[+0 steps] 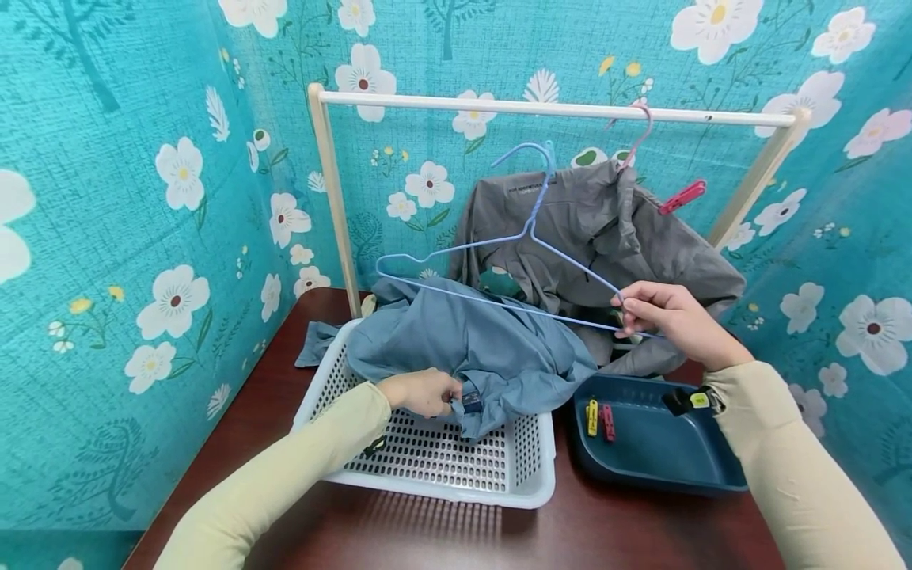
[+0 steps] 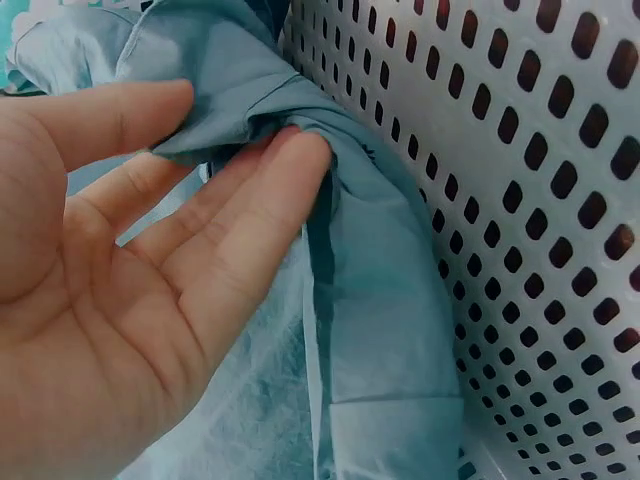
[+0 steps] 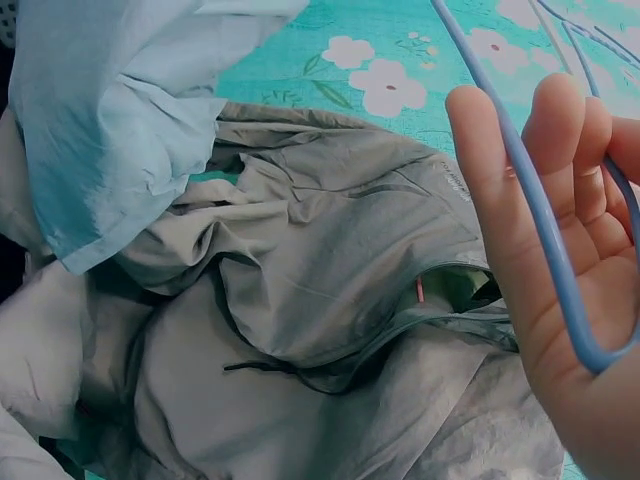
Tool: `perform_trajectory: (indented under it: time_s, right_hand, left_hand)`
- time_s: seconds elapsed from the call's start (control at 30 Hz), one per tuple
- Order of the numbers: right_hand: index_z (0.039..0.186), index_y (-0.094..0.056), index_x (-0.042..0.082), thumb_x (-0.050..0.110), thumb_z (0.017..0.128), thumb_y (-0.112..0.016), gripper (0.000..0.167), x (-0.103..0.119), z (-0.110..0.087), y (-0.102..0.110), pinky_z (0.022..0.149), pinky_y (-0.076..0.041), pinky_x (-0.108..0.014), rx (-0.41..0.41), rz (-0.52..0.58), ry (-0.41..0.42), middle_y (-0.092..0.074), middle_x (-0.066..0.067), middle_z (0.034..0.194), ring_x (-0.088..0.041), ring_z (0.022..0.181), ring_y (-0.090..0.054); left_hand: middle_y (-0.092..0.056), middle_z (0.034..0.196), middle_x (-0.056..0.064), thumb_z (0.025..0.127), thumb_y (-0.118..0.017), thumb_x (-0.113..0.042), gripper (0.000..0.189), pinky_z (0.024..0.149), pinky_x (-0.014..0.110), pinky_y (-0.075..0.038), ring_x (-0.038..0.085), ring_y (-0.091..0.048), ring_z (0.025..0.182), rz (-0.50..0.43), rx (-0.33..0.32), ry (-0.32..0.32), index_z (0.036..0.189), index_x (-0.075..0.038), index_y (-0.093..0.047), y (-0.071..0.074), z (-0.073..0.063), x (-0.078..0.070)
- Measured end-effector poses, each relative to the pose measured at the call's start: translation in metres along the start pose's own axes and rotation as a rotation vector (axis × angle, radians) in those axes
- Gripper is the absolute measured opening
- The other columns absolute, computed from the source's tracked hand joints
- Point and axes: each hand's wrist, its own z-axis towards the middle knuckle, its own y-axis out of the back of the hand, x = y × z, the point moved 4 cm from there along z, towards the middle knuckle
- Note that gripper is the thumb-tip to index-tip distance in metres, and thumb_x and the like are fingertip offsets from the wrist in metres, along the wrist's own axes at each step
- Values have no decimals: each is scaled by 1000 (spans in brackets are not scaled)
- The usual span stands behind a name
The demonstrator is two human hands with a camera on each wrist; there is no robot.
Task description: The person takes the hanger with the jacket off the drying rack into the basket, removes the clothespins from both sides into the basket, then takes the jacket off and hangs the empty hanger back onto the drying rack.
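Observation:
My right hand (image 1: 659, 317) grips one end of a blue clothes hanger (image 1: 530, 229), held up with its hook at the top. In the right wrist view the hanger's bent end (image 3: 560, 250) lies across the palm. My left hand (image 1: 423, 393) pinches the edge of a blue-grey shirt (image 1: 470, 340) near a dark label (image 1: 471, 398). The shirt lies bunched over the back of a white perforated basket (image 1: 541, 451). Up close in the left wrist view, a fold of the cloth (image 2: 250, 100) sits between thumb and fingers.
Behind the hanger, a grey jacket (image 1: 556, 214) hangs from a white rail (image 1: 456, 104) on a pink hanger (image 1: 647, 131), with a red clothespin (image 1: 682, 197) at its shoulder. A dark blue tray (image 1: 670, 451) at right holds yellow (image 1: 592, 418) and red clothespins (image 1: 608, 423).

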Motion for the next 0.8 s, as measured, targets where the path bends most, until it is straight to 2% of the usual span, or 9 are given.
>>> perform_trajectory:
  time_s: [0.07,0.17,0.27,0.33,0.37,0.47,0.5,0.63,0.8]
  right_hand:
    - [106,-60,-2,16,100,-49,22,0,1,0,72,-54,-35,-5,-7,-2,-57,-12,77,-19,67,-60]
    - [107,-60,-2,17,100,-49,23,1,1,0,72,-54,-35,-11,-18,-4,-57,-12,77,-20,68,-60]
    - [107,-60,-2,18,100,-49,23,1,1,0,72,-54,-35,-17,-27,-9,-57,-12,77,-20,68,-60]
    - [107,-60,-2,18,100,-49,24,2,1,0,72,-54,-36,-18,-27,-12,-57,-12,77,-20,68,-60]
    - [108,-60,-2,18,100,-49,24,2,1,0,72,-54,-36,-18,-27,-12,-57,-12,77,-20,68,-60]
    - [108,-59,-3,18,101,-48,24,3,1,0,72,-54,-37,-19,-25,-7,-56,-13,77,-21,68,-60]
    - [109,-59,-3,18,101,-48,24,4,0,1,73,-54,-37,-20,-24,-5,-56,-13,77,-21,68,-60]
    - [109,-59,-2,19,101,-48,25,5,1,2,72,-54,-36,-30,-19,-9,-56,-12,77,-20,67,-60]
    - [109,-59,-2,20,100,-49,26,4,0,3,72,-54,-36,-53,-31,-37,-57,-12,78,-20,68,-59]
  left_hand:
    - [-47,62,-4,90,-60,-4,13,55,26,-35,11,-42,53,-10,10,-17,88,-18,-62,0,-1,0]
    - [-55,74,-6,89,-65,-9,10,63,26,-41,9,-49,65,-43,54,-29,96,-17,-63,4,-5,2]
    - [-61,92,-5,89,-67,-14,18,76,28,-45,8,-56,84,-90,80,-42,107,-14,-63,18,-13,3]
    - [-63,97,-4,91,-64,-16,18,80,30,-46,10,-58,90,-127,40,-66,109,-12,-63,31,-21,6]
    - [-64,99,-2,93,-62,-16,17,80,31,-47,11,-58,91,-148,-1,-81,109,-11,-64,40,-25,8]
    - [-65,97,3,96,-56,-16,14,78,33,-48,18,-61,90,-209,-177,-124,104,-11,-66,67,-38,16]
    - [-65,97,5,97,-55,-17,14,77,34,-48,21,-61,90,-236,-240,-116,102,-12,-67,76,-42,21]
    - [-65,97,10,100,-51,-20,21,78,37,-48,27,-62,92,-323,-482,-55,102,-8,-68,110,-60,42]
    - [-63,105,12,101,-48,-27,26,83,42,-45,25,-58,96,-394,-726,91,109,-8,-64,140,-78,71]
